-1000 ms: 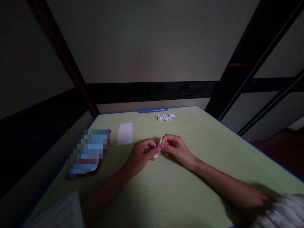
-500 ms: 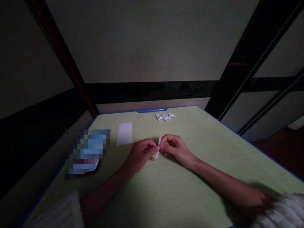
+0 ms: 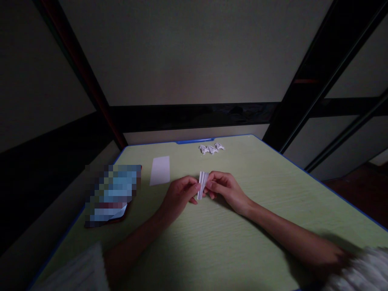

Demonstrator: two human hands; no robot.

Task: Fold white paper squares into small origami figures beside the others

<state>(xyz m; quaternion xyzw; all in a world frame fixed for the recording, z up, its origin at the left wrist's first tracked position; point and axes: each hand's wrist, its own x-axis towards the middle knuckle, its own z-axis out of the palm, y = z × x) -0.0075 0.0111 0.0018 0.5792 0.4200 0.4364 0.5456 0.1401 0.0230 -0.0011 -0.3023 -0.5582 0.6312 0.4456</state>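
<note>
A small piece of white paper (image 3: 202,184) with lengthwise creases is held just above the table, between my two hands. My left hand (image 3: 182,196) pinches its left edge between thumb and fingers. Its right edge is in the pinch of my right hand (image 3: 228,190). The fingers behind the paper are partly hidden. Farther back lie several small folded white paper figures (image 3: 212,149), close together. To the left of my left hand a plain white paper sheet (image 3: 160,170) rests flat.
The light green table (image 3: 194,250) has a blue rim and a blue handle piece (image 3: 195,141) at the far edge. On the left lies a tablet-like device (image 3: 124,194) with a blurred screen. Dark-framed panels (image 3: 194,52) rise right behind the table.
The paper was a narrow folded strip and now is spread wider, showing its creases. My right fingers have shifted slightly right with its edge; my left hand has barely moved.
</note>
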